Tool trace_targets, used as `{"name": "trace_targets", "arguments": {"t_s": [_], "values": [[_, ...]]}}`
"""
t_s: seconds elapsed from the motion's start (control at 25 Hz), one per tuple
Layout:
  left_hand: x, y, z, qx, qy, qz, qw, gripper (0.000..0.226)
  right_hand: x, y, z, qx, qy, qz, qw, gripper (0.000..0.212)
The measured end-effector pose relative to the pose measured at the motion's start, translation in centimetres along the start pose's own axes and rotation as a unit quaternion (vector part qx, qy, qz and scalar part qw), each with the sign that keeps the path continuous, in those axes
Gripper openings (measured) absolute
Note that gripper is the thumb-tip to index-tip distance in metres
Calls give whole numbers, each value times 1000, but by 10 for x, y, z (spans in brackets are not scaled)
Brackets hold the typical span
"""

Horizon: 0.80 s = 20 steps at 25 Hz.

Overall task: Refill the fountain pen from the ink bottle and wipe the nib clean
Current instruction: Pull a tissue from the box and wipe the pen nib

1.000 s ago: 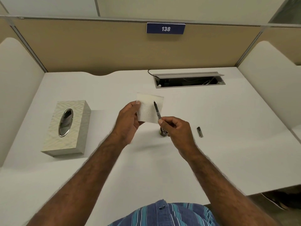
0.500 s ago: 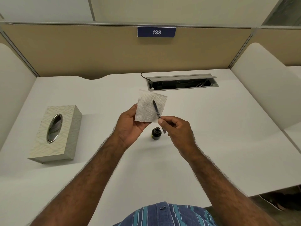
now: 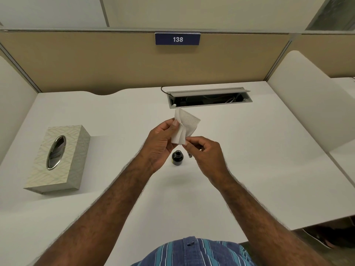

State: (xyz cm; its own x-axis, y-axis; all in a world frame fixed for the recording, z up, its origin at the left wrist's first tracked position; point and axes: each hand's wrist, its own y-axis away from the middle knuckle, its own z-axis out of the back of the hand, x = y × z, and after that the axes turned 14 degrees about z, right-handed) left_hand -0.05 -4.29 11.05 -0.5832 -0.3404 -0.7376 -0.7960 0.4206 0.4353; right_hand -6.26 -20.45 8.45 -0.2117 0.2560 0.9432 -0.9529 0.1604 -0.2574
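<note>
My left hand [image 3: 161, 143] pinches a white tissue [image 3: 187, 125] folded around the front end of the fountain pen, so the nib is hidden inside it. My right hand [image 3: 206, 156] grips the pen's barrel; only a short dark piece of the pen [image 3: 189, 154] shows below its fingers. A small dark ink bottle [image 3: 177, 158] stands open on the white desk [image 3: 249, 160], just below and between both hands.
A patterned tissue box [image 3: 57, 160] lies at the left of the desk. An open cable tray [image 3: 210, 97] sits at the back, under the beige partition with the sign 138. White side dividers stand at left and right.
The tissue was flat behind the bare nib; my left hand has now folded it around the nib. The pen cap on the desk is now hidden behind my right hand.
</note>
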Motion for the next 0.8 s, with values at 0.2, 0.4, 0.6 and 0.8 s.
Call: {"name": "trace_targets", "arguments": {"t_s": [0.2,0.4,0.6,0.8], "values": [[-2,-1,-8,-17,3,-8,1000,18,1,1,3,0,13,11,1000,16],[0,-3,-11,-27,8,-17,999,17,1,3,5,9,24,23,999,14],[0,-5,-10,-28,22,-24,999,19,1,4,3,9,14,22,1000,10],[4,-8,-8,-33,32,-31,998,20,1,6,2,9,5,15,1000,13]]}}
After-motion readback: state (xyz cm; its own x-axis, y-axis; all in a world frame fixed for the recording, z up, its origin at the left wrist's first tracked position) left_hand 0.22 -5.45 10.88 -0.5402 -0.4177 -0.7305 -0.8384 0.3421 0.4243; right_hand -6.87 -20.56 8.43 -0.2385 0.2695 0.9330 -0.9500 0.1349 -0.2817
